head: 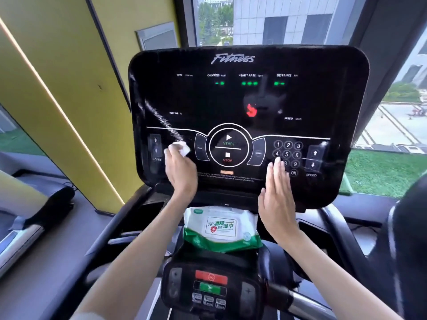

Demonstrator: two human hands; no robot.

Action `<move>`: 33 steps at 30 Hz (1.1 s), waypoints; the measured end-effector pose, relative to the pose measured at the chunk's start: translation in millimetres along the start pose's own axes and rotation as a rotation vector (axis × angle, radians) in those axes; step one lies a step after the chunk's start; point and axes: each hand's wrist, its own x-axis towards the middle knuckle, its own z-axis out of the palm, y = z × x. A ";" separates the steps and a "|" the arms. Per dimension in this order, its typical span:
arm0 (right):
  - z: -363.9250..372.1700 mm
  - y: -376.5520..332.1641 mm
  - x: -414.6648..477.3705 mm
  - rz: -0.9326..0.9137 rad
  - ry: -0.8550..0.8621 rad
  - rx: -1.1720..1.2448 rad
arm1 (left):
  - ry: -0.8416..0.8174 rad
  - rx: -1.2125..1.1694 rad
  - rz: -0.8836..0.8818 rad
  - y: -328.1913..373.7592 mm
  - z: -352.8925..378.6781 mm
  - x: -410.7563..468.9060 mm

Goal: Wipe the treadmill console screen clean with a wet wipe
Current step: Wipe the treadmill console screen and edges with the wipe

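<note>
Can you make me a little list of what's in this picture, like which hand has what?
left hand: holds the wipe against the screen, beside the incline buttons
right hand: flat, fingers straight, fingertips at the number keys
pack of wipes: sits just below the screen
screen: dark, with a few green lights on

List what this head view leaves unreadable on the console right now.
All head view:
- keypad: lower-left keys hidden by the right hand.
- wet wipe: partly hidden by the left hand.
- warning text under STOP: too small, blurred.
- lower button panel: labels blurred.
</note>
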 end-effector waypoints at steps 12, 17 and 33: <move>-13.6 24.6 -13.3 0.033 0.003 -0.011 | -0.226 -0.462 0.172 89.1 16.8 -65.4; -16.0 30.8 -13.2 0.041 0.021 0.037 | -0.015 -0.199 -0.272 18.4 -9.3 -8.3; -49.5 79.9 -6.5 0.036 0.048 -0.005 | -0.142 -0.159 0.352 143.3 48.5 -42.5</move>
